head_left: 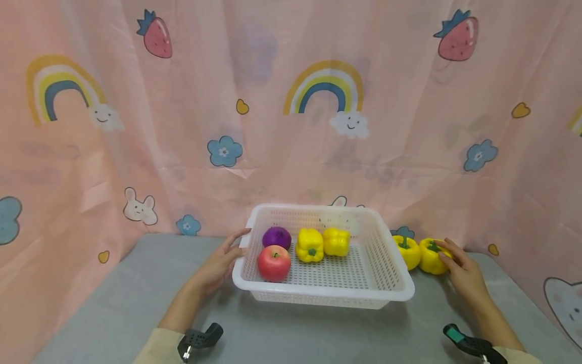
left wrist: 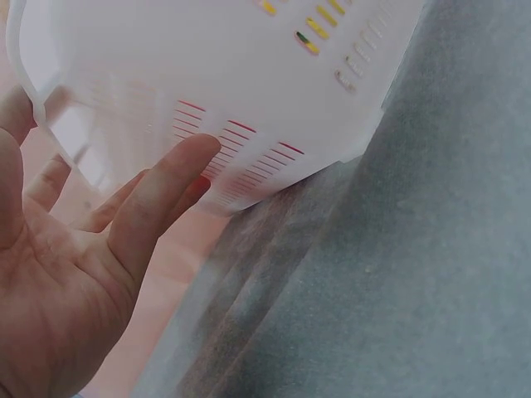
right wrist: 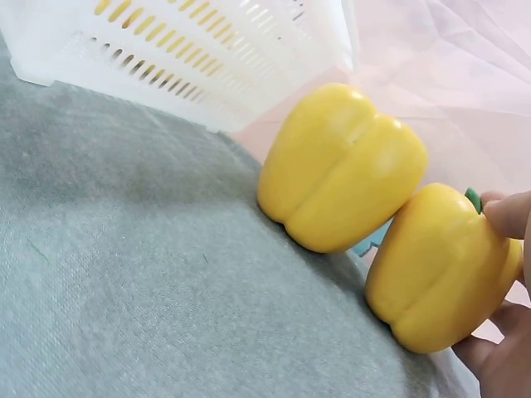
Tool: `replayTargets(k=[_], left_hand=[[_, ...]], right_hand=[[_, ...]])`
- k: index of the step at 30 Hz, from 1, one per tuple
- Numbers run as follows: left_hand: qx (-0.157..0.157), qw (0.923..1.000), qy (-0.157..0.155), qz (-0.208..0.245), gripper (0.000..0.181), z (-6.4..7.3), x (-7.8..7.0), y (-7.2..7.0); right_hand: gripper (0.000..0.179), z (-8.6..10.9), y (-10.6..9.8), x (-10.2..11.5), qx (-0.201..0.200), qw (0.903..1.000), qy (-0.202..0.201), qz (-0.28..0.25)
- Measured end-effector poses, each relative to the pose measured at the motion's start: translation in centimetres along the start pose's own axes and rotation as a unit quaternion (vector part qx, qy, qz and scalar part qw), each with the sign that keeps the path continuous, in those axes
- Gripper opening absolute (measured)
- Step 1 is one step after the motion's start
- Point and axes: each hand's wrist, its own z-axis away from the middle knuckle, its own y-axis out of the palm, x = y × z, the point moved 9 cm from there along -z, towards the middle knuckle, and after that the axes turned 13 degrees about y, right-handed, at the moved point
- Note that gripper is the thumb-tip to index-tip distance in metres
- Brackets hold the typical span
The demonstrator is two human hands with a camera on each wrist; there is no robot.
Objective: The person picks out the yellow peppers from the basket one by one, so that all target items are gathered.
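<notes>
A white perforated plastic basket (head_left: 318, 297) stands mid-table. Inside lie a purple round onion-like piece (head_left: 277, 237), a red apple (head_left: 274, 264) and two yellow bell peppers (head_left: 310, 245). At the basket's left rim, my left hand (head_left: 218, 267) touches the edge; the left wrist view shows its fingers (left wrist: 158, 186) fairly straight beside the wall. Right of the basket, my right hand (head_left: 466, 275) grips the outer yellow bell pepper (right wrist: 444, 269), thumb and fingers on its stem end and side. Another yellow bell pepper (right wrist: 340, 170) sits against it, nearer the basket.
A grey cloth covers the table (head_left: 318, 333). Behind it hangs a pink curtain (head_left: 268, 167) printed with rainbows and flowers, close to the basket's back. Dark straps with devices (head_left: 200, 339) are on both wrists.
</notes>
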Motion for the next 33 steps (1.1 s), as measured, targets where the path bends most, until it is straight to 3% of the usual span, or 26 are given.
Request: replayTargets(k=[6,10,18,26,33], left_hand=[[0.003,1.0,0.004,-0.002,0.057,-0.3,0.0,0.0],[0.006,1.0,0.005,0.001,0.057,-0.4,0.0,0.1],[0.001,1.0,0.007,-0.002,0.057,-0.2,0.0,0.0],[-0.003,1.0,0.003,-0.005,0.057,-0.1,-0.1,-0.1],[-0.003,1.0,0.004,-0.009,0.058,-0.2,-0.1,-0.1]], right_hand=[[0.06,0.3,-0.3,0.5,0.009,0.9992,-0.029,0.027],[0.065,0.5,-0.7,0.6,0.0,0.9987,-0.028,0.042],[0.074,1.7,-0.7,3.5,-0.032,0.9869,-0.068,0.142],[0.064,4.1,-0.9,8.0,-0.022,0.9891,-0.112,0.093],[0.068,6.3,-0.8,11.2,-0.021,0.9893,-0.123,0.076]])
